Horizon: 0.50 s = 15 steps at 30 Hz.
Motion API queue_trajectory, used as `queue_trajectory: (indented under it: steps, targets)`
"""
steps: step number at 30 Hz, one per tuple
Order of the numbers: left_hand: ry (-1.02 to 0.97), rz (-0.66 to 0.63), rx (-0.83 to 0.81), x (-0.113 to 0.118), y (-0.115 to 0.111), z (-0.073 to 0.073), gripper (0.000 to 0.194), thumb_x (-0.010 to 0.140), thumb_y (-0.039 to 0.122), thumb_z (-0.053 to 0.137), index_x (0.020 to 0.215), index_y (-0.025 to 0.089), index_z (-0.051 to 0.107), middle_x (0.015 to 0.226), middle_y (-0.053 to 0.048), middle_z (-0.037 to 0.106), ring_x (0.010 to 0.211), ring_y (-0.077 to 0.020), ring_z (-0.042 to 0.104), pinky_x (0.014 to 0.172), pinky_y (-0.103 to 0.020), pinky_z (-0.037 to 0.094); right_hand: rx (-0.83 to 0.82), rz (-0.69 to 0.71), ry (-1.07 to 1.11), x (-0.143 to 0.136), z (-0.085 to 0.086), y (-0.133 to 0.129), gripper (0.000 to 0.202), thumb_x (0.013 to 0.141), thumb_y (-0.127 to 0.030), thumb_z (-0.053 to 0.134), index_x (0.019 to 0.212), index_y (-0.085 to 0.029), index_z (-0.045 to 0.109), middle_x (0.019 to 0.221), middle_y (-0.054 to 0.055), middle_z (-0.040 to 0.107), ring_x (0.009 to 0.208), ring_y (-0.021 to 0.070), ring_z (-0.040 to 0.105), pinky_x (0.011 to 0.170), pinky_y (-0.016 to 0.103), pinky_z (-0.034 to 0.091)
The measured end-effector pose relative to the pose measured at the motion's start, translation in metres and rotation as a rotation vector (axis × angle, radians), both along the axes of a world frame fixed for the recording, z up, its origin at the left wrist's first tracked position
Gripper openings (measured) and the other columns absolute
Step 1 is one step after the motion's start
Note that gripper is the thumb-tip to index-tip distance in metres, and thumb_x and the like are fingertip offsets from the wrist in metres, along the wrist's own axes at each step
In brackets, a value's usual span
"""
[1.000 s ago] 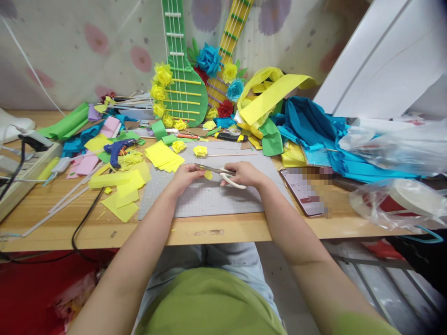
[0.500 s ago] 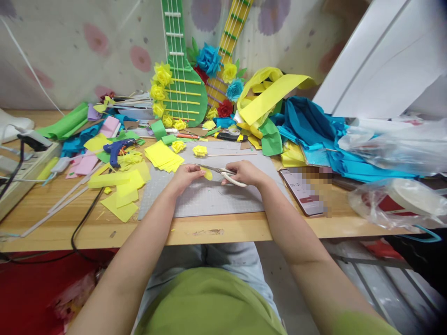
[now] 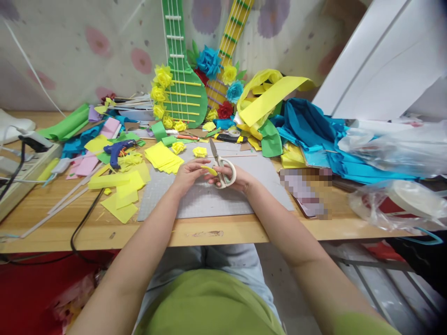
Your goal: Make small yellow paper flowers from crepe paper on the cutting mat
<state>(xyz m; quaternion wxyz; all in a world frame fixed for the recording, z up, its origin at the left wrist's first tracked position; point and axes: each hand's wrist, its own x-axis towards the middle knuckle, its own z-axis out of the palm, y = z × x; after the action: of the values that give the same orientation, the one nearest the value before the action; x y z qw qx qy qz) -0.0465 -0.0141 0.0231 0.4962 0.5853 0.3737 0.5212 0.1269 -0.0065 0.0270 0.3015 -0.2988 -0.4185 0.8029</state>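
Our left grip [image 3: 204, 170] is closed on a small yellow piece [image 3: 209, 170] above the grey mat [image 3: 233, 202], seen from the head view. Our right grip [image 3: 220, 179] is wrapped around the white handles of the scissors [image 3: 226, 174], whose blades point up and away from us; whether its fingertips also touch the yellow piece, we cannot tell.

Under the mat runs a light wooden worktop [image 3: 146, 235], worn in a dark patch near its front edge. Two small yellow flowers [image 3: 189, 149] and a stack of yellow squares [image 3: 163, 157] lie towards the back of the mat, the stack overlapping its left side. On our left we see loose yellow sheets [image 3: 127, 188], a blue glue gun [image 3: 118, 151] and a long power strip [image 3: 30, 172]. On our right lie a phone [image 3: 305, 195], crumpled blue paper [image 3: 310, 125] and a plastic-wrapped roll [image 3: 398, 202].

Behind, a green stringed shape [image 3: 188, 95] and a yellow one [image 3: 232, 39], trimmed with paper flowers, lean before a pale curtain [image 3: 118, 28] blotched pink and purple. White panels [image 3: 370, 60] slant beside it, and something red [image 3: 31, 293] fills the space below on our left.
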Motion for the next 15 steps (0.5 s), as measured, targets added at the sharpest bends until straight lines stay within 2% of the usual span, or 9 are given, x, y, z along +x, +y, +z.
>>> queue_trajectory:
  steps: [5, 10, 12, 15]
  targets:
    - [0.014, -0.017, 0.011, -0.0004, 0.0014, 0.0002, 0.011, 0.061, 0.028, 0.071, 0.067, 0.019, 0.071, 0.097, -0.007, 0.066, 0.097, -0.0210, 0.057, 0.092, -0.037, 0.039, -0.089, 0.007, 0.086, -0.0030, -0.0062, 0.0019, 0.020, 0.064, -0.022, 0.069, 0.075, -0.013, 0.056, 0.065, 0.002, 0.063, 0.054, 0.0070, 0.056, 0.047, 0.015, 0.044]
    - [0.040, -0.060, -0.018, -0.0011, 0.0015, 0.0001, 0.017, 0.061, 0.028, 0.071, 0.074, 0.018, 0.071, 0.103, -0.008, 0.065, 0.103, -0.0227, 0.055, 0.094, -0.037, 0.038, -0.027, -0.051, 0.014, -0.0017, -0.0055, 0.0030, 0.026, 0.056, -0.022, 0.073, 0.071, -0.013, 0.054, 0.057, -0.002, 0.058, 0.049, 0.0056, 0.051, 0.046, 0.016, 0.042]
    - [-0.013, -0.069, -0.081, -0.0002, 0.0009, 0.0001, 0.029, 0.058, 0.026, 0.073, 0.085, 0.019, 0.069, 0.106, -0.008, 0.064, 0.104, -0.0224, 0.054, 0.093, -0.037, 0.039, 0.066, -0.181, -0.077, -0.0036, -0.0044, 0.0035, 0.031, 0.054, -0.024, 0.074, 0.073, -0.015, 0.052, 0.055, -0.003, 0.056, 0.049, 0.0069, 0.052, 0.045, 0.018, 0.041]
    - [-0.178, -0.086, -0.268, 0.0046, 0.0010, -0.0008, 0.040, 0.056, 0.024, 0.074, 0.095, 0.018, 0.063, 0.098, -0.007, 0.065, 0.095, -0.0200, 0.058, 0.087, -0.038, 0.043, 0.262, -0.476, -0.203, -0.0086, -0.0050, 0.0065, 0.036, 0.053, -0.030, 0.073, 0.075, -0.018, 0.046, 0.055, -0.005, 0.054, 0.049, 0.0086, 0.052, 0.046, 0.021, 0.041]
